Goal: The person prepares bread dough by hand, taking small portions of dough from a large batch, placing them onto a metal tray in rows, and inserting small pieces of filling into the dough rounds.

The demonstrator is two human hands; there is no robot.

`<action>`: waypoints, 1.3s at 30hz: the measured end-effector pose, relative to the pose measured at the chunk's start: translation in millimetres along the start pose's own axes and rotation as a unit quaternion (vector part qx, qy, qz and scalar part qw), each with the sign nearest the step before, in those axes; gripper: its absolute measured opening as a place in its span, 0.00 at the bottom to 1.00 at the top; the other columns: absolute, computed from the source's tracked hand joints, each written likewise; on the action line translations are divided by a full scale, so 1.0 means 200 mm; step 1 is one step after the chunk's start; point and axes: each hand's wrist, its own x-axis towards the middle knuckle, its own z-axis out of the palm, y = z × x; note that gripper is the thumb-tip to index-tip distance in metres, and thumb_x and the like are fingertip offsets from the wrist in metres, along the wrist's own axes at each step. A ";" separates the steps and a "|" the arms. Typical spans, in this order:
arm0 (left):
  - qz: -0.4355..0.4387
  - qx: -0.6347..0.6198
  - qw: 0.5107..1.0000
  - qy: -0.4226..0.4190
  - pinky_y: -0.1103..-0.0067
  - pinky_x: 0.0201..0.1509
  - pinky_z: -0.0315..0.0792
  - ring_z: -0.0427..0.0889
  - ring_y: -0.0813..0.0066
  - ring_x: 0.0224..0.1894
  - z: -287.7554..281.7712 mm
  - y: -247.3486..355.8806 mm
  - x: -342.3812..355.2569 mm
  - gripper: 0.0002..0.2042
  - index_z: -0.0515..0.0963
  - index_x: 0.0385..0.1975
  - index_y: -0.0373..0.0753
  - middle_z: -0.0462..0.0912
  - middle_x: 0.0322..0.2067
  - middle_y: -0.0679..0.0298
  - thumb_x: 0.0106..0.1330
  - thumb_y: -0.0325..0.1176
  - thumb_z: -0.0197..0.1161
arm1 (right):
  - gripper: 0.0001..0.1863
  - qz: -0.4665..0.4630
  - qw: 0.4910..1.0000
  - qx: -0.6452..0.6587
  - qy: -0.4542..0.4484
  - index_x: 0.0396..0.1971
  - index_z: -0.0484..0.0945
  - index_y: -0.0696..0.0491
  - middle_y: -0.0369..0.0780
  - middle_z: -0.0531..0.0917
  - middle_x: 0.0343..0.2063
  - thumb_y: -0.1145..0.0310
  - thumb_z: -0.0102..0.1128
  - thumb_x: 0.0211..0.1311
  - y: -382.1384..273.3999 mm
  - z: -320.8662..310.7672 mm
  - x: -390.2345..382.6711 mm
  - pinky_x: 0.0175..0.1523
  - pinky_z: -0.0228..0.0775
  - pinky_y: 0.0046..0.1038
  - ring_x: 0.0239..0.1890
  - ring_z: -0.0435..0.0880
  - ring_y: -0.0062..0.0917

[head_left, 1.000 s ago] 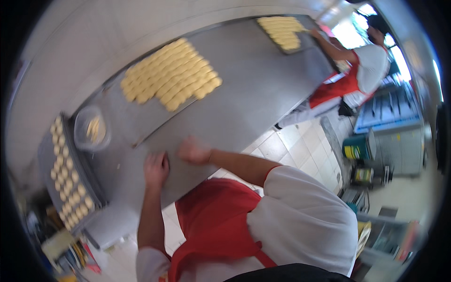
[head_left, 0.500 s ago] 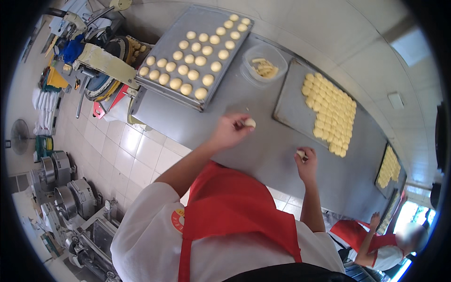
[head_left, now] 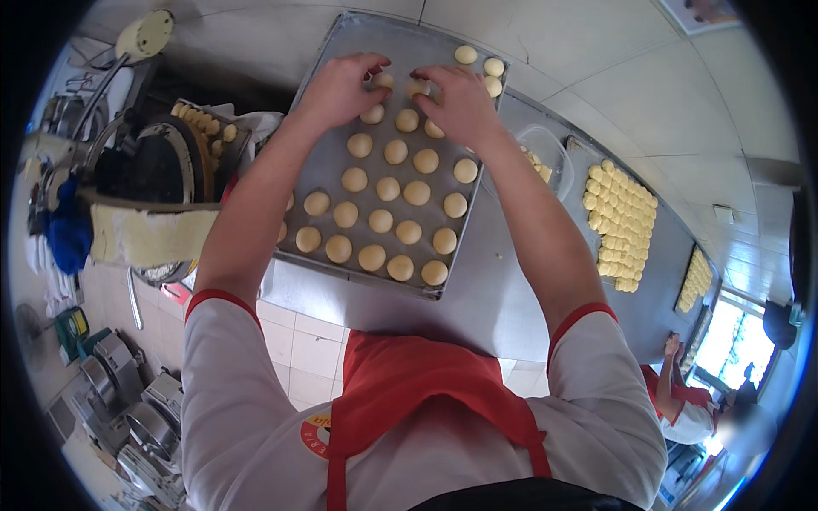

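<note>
A metal baking tray (head_left: 375, 36) holds loose rows of round, pale dough balls (head_left: 394, 152). Over its far part, my left hand (head_left: 341, 92) curves its thumb and fingers around one dough ball (head_left: 383, 81), low at the tray's surface. Close by on the right, my right hand (head_left: 462, 104) pinches another dough ball (head_left: 417, 88) between thumb and fingertips, also at tray level. Whether either ball is fully resting on the metal is hard to tell. More balls lie just below both hands, and a few sit at the tray's far right corner.
Right of the tray, partly behind my right forearm, is a clear plastic tub (head_left: 560, 162) with dough pieces. Farther right lies a tray of tightly packed dough pieces (head_left: 626, 226). A machine (head_left: 153, 230) stands at the left. Another person (head_left: 682, 404) works at the far right.
Both hands, each with a dough ball, have moved from above the bare table to the far part of the tray. The view has shifted left, so the tray now sits more centrally.
</note>
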 end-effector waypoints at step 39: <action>-0.081 -0.379 0.897 -0.211 0.75 0.52 0.77 0.82 0.72 0.46 1.34 1.98 -1.44 0.08 0.82 0.49 0.33 0.86 0.45 0.62 0.74 0.28 0.68 | 0.15 0.339 0.770 0.506 0.191 0.48 0.79 0.54 0.36 0.80 0.40 0.72 0.61 0.60 0.09 -0.91 -3.16 0.49 0.74 0.27 0.42 0.79 0.20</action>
